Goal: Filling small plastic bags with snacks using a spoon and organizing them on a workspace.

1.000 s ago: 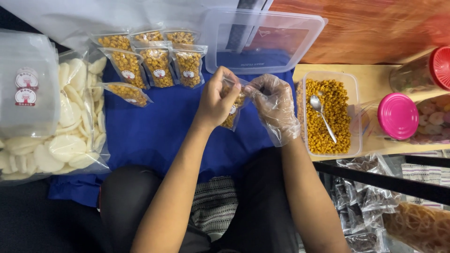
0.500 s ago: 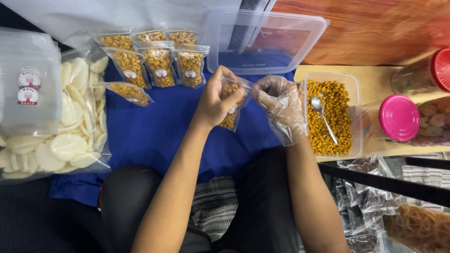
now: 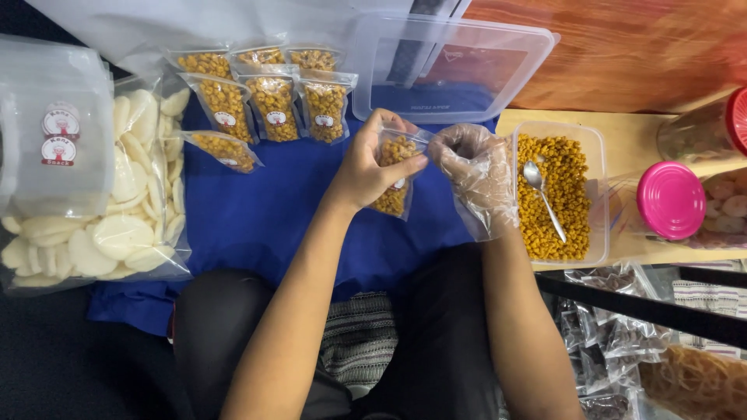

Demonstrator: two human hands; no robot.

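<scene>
Small clear pouch (image 3: 395,177) of yellow snack held above blue cloth (image 3: 257,225). Left hand (image 3: 372,165) wraps it, thumb across the front, fingers pinching its top edge. Gloved right hand (image 3: 476,177) touches the pouch's upper right corner, fingers bent and pressed together. Versus half a second earlier: right hand has slid slightly outward; pouch in same place beside the snack tub (image 3: 562,194).

Pink-lidded jar (image 3: 671,200), white crackers (image 3: 117,233)

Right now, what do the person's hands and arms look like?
The left hand is bare. The right hand wears a loose, crinkly see-through plastic glove that ends near the wrist. Both forearms are bare, with no sleeves, watch or bracelets showing.
</scene>
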